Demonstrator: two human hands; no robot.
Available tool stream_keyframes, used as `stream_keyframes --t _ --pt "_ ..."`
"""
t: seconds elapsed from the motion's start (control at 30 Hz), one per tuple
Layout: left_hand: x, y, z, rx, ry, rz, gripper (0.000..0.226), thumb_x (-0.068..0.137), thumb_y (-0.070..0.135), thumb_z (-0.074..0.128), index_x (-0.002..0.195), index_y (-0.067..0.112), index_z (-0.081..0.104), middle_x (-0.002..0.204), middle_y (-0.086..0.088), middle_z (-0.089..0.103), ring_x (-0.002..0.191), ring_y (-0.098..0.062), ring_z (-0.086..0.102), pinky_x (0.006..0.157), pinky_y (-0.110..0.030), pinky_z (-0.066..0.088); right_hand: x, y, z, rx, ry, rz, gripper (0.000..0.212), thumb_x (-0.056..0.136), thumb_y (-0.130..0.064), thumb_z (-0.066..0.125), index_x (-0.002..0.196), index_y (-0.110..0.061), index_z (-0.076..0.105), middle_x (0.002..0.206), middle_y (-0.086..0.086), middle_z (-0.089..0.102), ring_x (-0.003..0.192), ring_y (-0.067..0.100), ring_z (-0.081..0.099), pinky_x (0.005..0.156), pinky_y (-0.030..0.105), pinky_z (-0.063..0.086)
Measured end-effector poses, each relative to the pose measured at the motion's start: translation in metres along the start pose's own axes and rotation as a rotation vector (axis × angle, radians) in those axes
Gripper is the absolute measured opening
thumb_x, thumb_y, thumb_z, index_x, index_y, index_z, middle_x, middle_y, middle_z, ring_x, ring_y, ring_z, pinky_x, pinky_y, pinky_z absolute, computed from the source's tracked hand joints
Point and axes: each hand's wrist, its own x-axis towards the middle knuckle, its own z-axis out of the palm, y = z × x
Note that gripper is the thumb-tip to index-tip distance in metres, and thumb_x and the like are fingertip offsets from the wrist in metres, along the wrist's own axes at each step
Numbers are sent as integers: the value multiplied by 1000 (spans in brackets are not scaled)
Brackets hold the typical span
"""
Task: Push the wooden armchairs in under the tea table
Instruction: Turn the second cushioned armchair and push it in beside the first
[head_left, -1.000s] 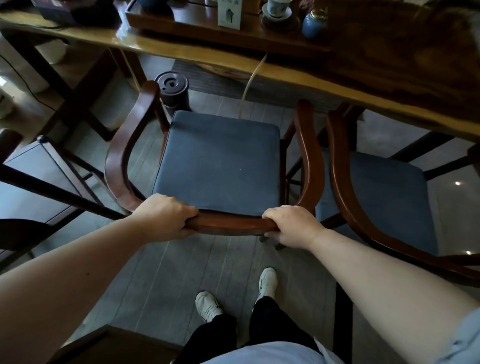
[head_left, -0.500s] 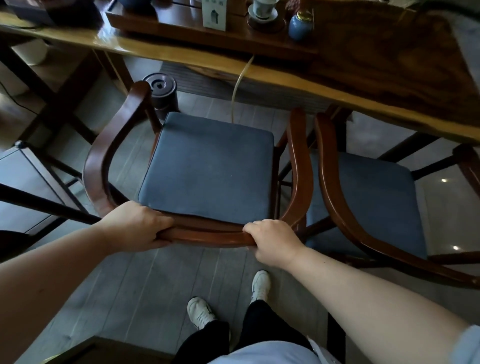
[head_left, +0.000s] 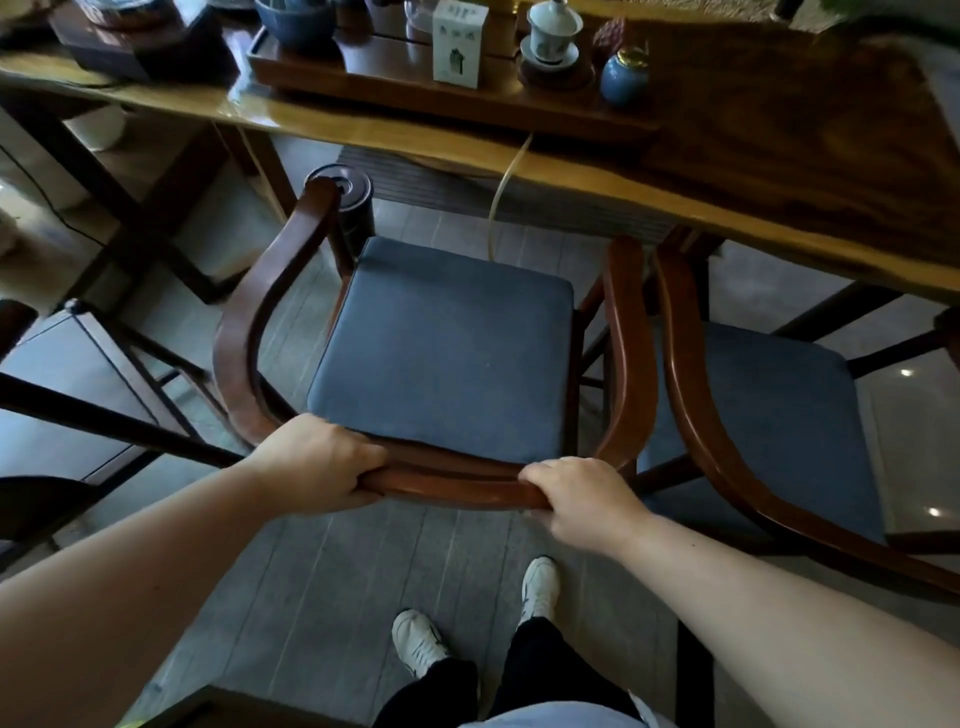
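Note:
A wooden armchair (head_left: 249, 332) with a curved back rail and a blue seat cushion stands in front of me, facing the tea table (head_left: 779, 156). My left hand (head_left: 317, 470) grips the left part of the back rail. My right hand (head_left: 582, 499) grips the same rail on its right part. The chair's front edge is just short of the table's near edge. A second armchair (head_left: 691, 395) with a blue cushion stands touching or nearly touching it on the right, its front part under the table.
The table carries a dark tea tray (head_left: 457, 98), a white box (head_left: 460, 41), a lidded cup (head_left: 550, 31) and a blue jar (head_left: 626, 78). A black cylindrical bin (head_left: 348, 202) stands under the table by the chair's left arm. A hose (head_left: 504, 192) hangs down. Dark furniture (head_left: 78, 410) stands at left.
The chair has slid forward toward the table with both hands still on its back rail, and my view has shifted so more of the tabletop shows.

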Motion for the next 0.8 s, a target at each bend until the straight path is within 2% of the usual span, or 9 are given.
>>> stream_keyframes --t 0.07,0.17,0.27,0.37,0.43,0.47,0.53,0.63,0.8 --pt "2 6 -1 -17 -6 2 35 67 56 47 67 23 60 56 6 61 49 -23 60 43 -22 34 -5 2 -1 4 -5 9 31 81 -25 69 111 -23 63 107 -3 70 101 24 63 81 41 52" --pt "2 5 -2 -23 7 -7 33 69 54 52 69 22 61 60 4 63 51 -25 61 44 -24 39 -5 -4 -6 22 -15 42 34 82 -26 69 115 -23 63 111 -3 69 103 23 63 84 41 52" --pt "5 10 -11 -11 -102 -61 36 77 56 61 86 22 61 81 4 67 74 -25 64 56 -30 45 -2 -13 -14 33 -54 96 52 84 -46 66 128 -20 57 125 -1 64 113 22 60 90 39 50" --pt "1 13 -20 -152 -187 -202 70 72 82 42 111 27 57 103 5 66 95 -19 61 72 -33 50 3 -32 -29 12 -99 41 86 81 -67 59 148 -19 33 149 -2 44 133 18 43 104 35 39" --pt "-5 13 -29 -450 -117 -356 93 67 92 27 125 25 54 117 2 64 105 -16 59 86 -36 49 12 -50 -44 85 -88 -55 87 83 -69 56 151 -23 27 154 -4 36 138 14 33 108 34 33" --pt "-9 12 -34 -545 -45 -416 95 68 92 26 126 22 55 121 0 64 108 -16 58 90 -35 48 18 -60 -52 139 -67 -98 84 84 -68 56 150 -26 27 154 -6 36 139 12 32 109 35 33" --pt "-17 6 -47 -521 85 -530 84 75 83 37 125 18 56 122 -2 64 108 -17 59 89 -32 47 42 -79 -68 199 -2 -177 78 85 -68 55 149 -28 31 153 -7 37 138 12 33 107 37 36" --pt "-30 -7 -63 -292 163 -673 55 87 51 59 131 18 53 126 -5 62 115 -25 54 88 -36 46 84 -97 -87 164 88 -274 79 83 -70 50 148 -27 33 153 -4 38 138 16 34 106 41 39" --pt "-77 -32 -98 -117 226 -889 52 88 42 63 131 14 54 123 -9 63 116 -31 55 91 -40 47 156 -125 -123 116 77 -471 75 88 -64 53 149 -27 30 156 -5 32 141 11 27 104 41 41"
